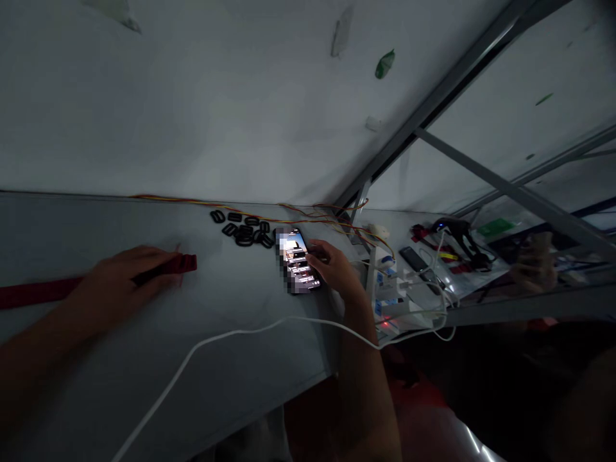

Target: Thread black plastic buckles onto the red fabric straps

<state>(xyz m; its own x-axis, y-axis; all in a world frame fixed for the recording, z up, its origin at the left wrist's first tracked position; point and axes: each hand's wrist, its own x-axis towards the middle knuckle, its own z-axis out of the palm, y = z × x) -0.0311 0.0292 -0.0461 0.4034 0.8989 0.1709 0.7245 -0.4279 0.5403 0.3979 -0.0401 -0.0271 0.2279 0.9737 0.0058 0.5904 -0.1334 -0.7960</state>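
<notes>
Left hand: I am pinching red strap; right hand, three o'clock: apparently tapping phone, grip unclear, next needing lightness.

No readable text: lettering on the phone is too small.

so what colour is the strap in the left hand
Red strap, best seen in the head view.

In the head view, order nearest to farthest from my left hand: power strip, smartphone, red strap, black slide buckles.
1. Red strap, gripped in the left hand.
2. Black slide buckles, right of that hand.
3. Smartphone, right of the buckles.
4. Power strip, beyond the right hand.
</notes>
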